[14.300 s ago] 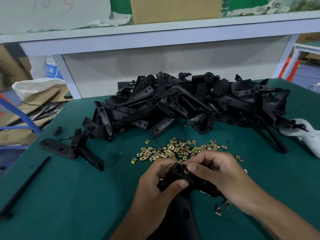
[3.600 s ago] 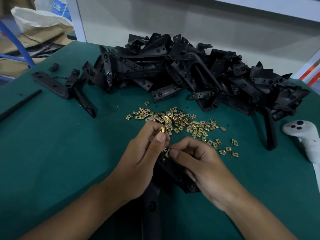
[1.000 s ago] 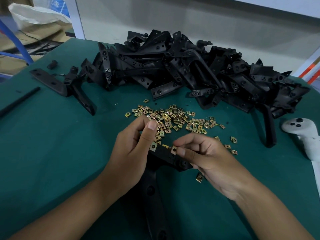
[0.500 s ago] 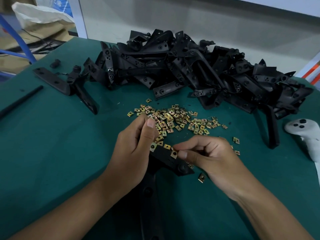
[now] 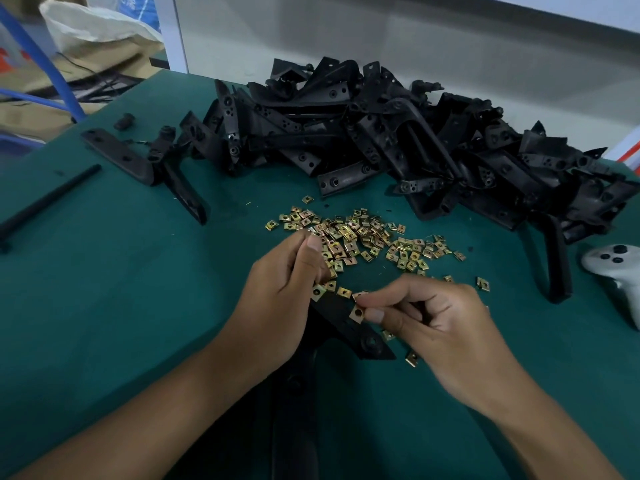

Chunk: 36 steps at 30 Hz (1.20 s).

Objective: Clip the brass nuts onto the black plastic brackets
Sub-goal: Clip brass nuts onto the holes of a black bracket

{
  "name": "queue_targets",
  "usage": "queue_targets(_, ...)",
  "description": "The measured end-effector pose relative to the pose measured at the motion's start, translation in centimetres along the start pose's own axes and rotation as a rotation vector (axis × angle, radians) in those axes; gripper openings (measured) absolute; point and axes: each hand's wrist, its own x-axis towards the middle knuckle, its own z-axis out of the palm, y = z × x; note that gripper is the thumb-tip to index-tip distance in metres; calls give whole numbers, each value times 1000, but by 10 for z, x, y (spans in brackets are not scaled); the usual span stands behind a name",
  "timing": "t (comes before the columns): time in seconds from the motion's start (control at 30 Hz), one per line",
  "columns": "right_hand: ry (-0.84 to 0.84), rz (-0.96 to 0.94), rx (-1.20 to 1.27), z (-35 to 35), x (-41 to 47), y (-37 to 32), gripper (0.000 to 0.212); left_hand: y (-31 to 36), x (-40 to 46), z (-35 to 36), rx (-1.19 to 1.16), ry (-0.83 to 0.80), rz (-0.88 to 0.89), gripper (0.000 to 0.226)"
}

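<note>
A black plastic bracket (image 5: 349,327) lies on the green mat between my hands, its long leg running toward me. My left hand (image 5: 280,296) grips its upper end, where a brass nut (image 5: 317,292) sits on the edge. My right hand (image 5: 436,320) pinches another brass nut (image 5: 357,313) against the bracket's edge with thumb and forefinger. A loose scatter of several brass nuts (image 5: 363,237) lies just beyond my hands. A big heap of black brackets (image 5: 398,143) fills the back of the table.
Two brackets (image 5: 149,168) lie apart at the left, and a thin black rod (image 5: 45,206) lies near the left edge. A white controller (image 5: 620,271) rests at the right edge. Bags and cardboard (image 5: 90,36) sit beyond the table's far left corner.
My right hand has kept the nut pinched at the bracket's edge and shifted slightly; my left hand still grips the upper end. The view has drifted a little.
</note>
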Motion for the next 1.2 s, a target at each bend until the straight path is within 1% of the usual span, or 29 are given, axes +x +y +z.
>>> queue_targets(0.13,-42,65,105,1,-1,-4,14,1,1,-2,0,24,-19,38)
queue_targets(0.17,-53,86,122,2,-3,-4,21,2,2,-3,-4,39,-21,38)
queue_targets(0.2,-57,111,126,3,-4,-4,33,3,2,-3,-15,57,-24,38)
queue_targets(0.27,-20,150,42,8,-7,0,60,3,1,-3,-15,104,-17,39)
queue_targets(0.3,15,148,-18,11,-8,2,66,3,1,-2,14,128,-2,39)
queue_targets(0.33,56,137,-57,15,-9,3,66,3,0,-1,49,148,14,40)
queue_targets(0.43,172,66,-135,23,-11,6,45,3,-3,2,75,173,41,40)
queue_targets(0.5,189,34,-145,26,-11,6,35,3,-4,3,61,180,49,41)
queue_targets(0.57,176,24,-83,27,-12,6,31,2,-5,4,54,184,50,40)
queue_targets(0.67,165,42,-37,25,-10,6,30,2,-5,5,34,184,76,37)
queue_targets(0.73,158,37,13,23,-8,6,30,2,-4,4,-27,161,94,35)
queue_targets(0.83,180,22,68,17,-4,7,30,1,-2,4,-139,77,101,32)
queue_targets(0.97,237,-53,114,3,4,9,29,-2,-4,3,-240,-86,126,26)
queue_targets(1.0,251,-76,113,-2,5,9,29,-3,-4,3,-230,-114,126,27)
queue_targets(1.07,292,-89,60,-11,6,5,31,-3,-6,4,-167,-111,141,28)
queue_targets(1.2,326,-114,-122,-27,0,-6,31,4,-7,5,-56,-63,180,16)
